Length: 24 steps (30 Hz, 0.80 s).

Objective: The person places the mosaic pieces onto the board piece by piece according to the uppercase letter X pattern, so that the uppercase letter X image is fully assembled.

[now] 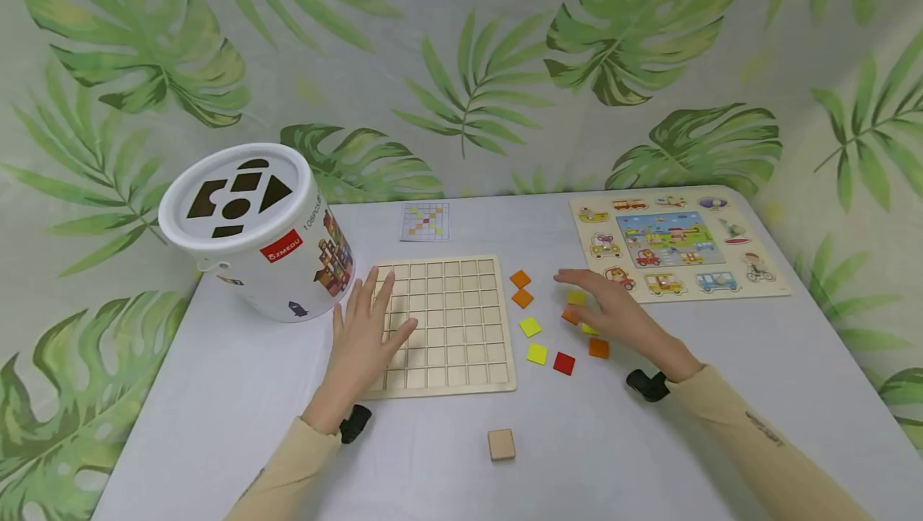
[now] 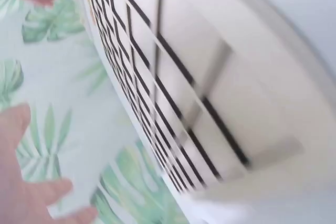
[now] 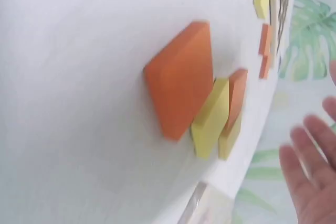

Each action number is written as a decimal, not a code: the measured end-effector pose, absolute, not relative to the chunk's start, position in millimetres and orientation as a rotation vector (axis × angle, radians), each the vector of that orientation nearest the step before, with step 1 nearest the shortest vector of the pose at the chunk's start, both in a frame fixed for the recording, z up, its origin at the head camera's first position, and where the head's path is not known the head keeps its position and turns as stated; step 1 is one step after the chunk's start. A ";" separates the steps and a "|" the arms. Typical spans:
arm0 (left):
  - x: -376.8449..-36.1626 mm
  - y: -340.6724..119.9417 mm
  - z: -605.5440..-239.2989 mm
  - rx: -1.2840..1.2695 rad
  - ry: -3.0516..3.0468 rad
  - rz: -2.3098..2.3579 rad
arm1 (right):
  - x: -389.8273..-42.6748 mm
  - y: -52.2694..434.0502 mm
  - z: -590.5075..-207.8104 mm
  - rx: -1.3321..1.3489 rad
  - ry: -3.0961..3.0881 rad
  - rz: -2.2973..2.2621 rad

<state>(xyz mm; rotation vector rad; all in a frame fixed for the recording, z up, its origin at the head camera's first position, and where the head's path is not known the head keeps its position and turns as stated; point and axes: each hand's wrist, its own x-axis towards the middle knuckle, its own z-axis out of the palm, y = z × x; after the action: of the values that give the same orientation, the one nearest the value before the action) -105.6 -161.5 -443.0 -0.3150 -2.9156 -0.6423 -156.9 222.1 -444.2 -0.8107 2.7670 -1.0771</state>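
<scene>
Resting flat with fingers spread, the left hand [image 1: 368, 329] steadies the wooden grid board [image 1: 461, 321] at its left edge, while the right hand [image 1: 613, 313], open and empty, hovers over loose orange and yellow tiles [image 1: 598, 347] to its right.

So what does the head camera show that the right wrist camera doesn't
Only the head view shows the left hand lying flat on the wooden grid board, the white bucket, the pattern card, the vehicle puzzle, the red tile and the wooden cube. Only the right wrist view shows the tiles' thickness, with an orange tile overlapping two yellow ones. Both show the open right hand above the tiles on the white table.
</scene>
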 end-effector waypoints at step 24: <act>-98.1 -240.5 -476.1 -0.594 -3.097 -1.264 | -163.2 170.4 -457.3 -0.902 2.552 -0.906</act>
<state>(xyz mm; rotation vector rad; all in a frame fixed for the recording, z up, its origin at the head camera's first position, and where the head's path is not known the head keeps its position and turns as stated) -98.1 -240.5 -476.1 -0.5936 -3.0970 -1.2644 -163.2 170.4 -457.3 -0.9023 2.5519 -0.9062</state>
